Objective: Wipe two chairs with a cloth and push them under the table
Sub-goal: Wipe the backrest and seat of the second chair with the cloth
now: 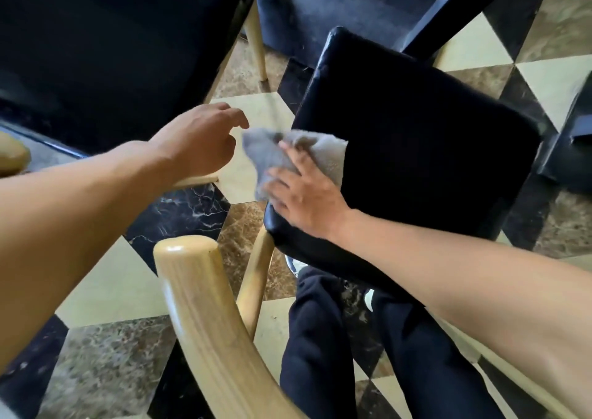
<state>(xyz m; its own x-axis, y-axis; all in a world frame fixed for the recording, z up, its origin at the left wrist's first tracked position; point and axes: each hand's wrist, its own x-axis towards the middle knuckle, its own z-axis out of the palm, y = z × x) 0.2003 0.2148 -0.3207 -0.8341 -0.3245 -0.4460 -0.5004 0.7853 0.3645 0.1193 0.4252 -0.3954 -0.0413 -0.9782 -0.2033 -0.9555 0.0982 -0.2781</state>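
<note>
A chair with a black padded seat (416, 149) and a light wooden backrest (205, 316) stands in front of me. A grey cloth (323, 152) lies over the seat's left edge, and my right hand (301, 191) presses flat on it with fingers spread. My left hand (205, 136) hovers just left of the cloth above the floor, fingers loosely curled and holding nothing. A second chair with a black seat (105, 50) and pale wooden legs stands at the upper left.
A dark table leg (448, 11) and a dark base (339, 5) rise at the top behind the chairs. The floor is a checker of cream, brown and black marble tiles (105, 293). My dark-trousered legs (323, 348) show below the seat.
</note>
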